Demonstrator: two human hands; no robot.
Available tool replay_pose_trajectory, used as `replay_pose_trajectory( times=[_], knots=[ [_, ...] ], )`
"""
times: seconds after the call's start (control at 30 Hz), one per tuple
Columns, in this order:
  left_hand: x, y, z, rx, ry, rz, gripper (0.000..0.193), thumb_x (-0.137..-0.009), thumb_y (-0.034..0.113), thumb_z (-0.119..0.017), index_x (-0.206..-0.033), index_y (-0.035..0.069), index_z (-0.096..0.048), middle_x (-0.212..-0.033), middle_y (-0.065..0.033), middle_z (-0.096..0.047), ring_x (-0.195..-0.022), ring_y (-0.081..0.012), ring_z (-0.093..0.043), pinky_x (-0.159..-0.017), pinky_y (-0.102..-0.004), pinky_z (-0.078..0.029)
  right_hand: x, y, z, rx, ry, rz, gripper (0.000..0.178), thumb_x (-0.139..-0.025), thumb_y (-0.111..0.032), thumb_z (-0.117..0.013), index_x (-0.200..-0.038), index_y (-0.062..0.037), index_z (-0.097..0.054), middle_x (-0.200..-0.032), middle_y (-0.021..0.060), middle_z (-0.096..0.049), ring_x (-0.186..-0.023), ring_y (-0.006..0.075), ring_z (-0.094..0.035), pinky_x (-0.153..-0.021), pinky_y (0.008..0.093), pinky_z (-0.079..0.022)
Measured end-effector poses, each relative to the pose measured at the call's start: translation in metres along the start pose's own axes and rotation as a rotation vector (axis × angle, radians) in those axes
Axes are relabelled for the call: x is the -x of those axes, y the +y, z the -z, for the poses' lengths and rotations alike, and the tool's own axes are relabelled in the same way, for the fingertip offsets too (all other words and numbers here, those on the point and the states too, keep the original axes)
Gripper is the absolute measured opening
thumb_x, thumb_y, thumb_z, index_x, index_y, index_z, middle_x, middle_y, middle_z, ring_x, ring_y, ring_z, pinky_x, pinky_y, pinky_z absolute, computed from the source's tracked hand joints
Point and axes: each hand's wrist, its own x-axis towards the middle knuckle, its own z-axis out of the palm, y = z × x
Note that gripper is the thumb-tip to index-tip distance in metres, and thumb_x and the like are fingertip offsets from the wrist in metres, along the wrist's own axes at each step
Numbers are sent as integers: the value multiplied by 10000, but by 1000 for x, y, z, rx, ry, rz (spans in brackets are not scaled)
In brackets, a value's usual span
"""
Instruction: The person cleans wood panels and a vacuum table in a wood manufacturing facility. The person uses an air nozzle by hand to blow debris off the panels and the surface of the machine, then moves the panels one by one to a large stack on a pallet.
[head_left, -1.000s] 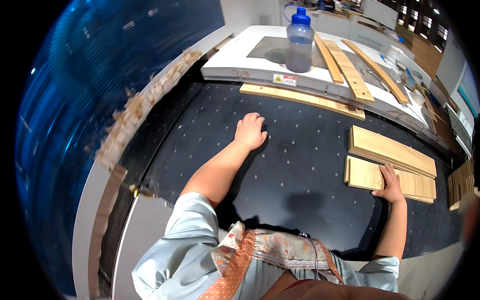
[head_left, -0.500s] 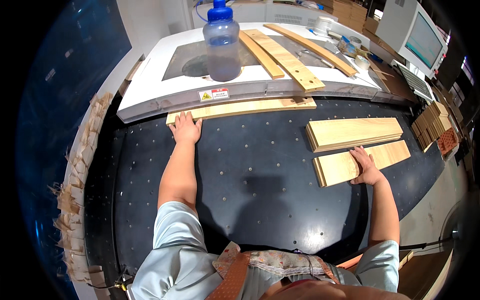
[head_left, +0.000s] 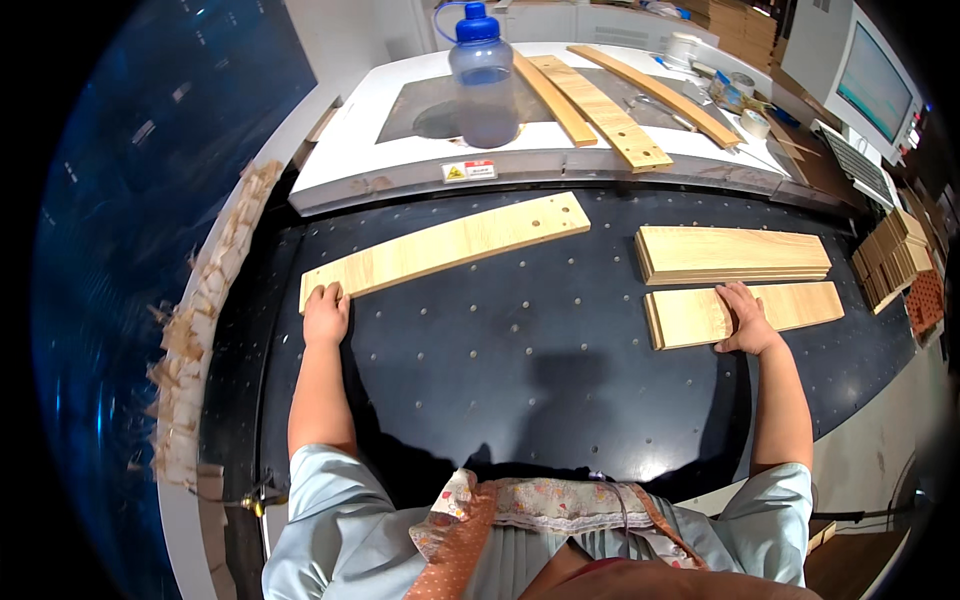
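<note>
A long pale wooden plank (head_left: 450,245) with small holes lies slanted on the black perforated table (head_left: 520,350). My left hand (head_left: 326,312) grips its near left end. My right hand (head_left: 742,318) rests flat on a shorter wooden board (head_left: 745,313) at the right. Just beyond that board lies a stack of similar boards (head_left: 735,255).
A white machine top (head_left: 360,150) at the back carries a blue-capped bottle (head_left: 482,75), several long wood strips (head_left: 600,110) and tape rolls (head_left: 755,122). A monitor (head_left: 870,85) stands far right, stacked wood pieces (head_left: 895,260) below it. Wood scraps (head_left: 200,330) line the left edge.
My left hand has drawn the long plank off the machine's edge toward me and to the left; it now lies slanted on the black table. My right hand stays on the short board.
</note>
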Motion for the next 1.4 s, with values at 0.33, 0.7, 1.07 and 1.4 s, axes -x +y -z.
replay_pose_trajectory(
  times=[0.33, 0.7, 1.07, 1.4],
  knots=[
    [193, -29, 114, 91, -44, -8, 344, -780, 168, -658, -1102, 77, -579, -1172, -204, -508, -1066, -386, -498, -903, -419, -428, 20, -71, -12, 8, 88, 442, 951, -318, -197, -861, -1211, -146, -539, -1110, 141, -507, -1076, 333, -465, -975, 427, -333],
    [256, -17, 122, 181, 16, -8, 417, -772, 188, -662, -1158, 67, -563, -1274, -239, -431, -1210, -446, -394, -1017, -520, -308, -44, -354, -89, 172, -132, 485, 880, -534, -452, -799, -1332, -333, -449, -1196, 170, -445, -1166, 355, -415, -929, 472, -379],
    [223, -16, 143, 236, 55, -76, 520, -744, 224, -678, -1203, 50, -506, -1280, -187, -442, -1261, -417, -337, -1045, -550, -233, -90, -464, -153, 34, 59, 828, 702, -727, -442, -702, -1322, -168, -452, -1375, 177, -373, -1334, 335, -266, -1047, 548, -251],
    [54, 132, 61, 210, -211, -779, 526, -794, 317, -652, -1216, 54, -479, -1298, -144, -449, -1257, -317, -382, -1033, -485, -309, 30, -201, -59, -173, 518, 253, 567, -726, -185, -736, -1228, -51, -509, -1298, 193, -452, -1226, 355, -406, -1014, 406, -350]
  ],
)
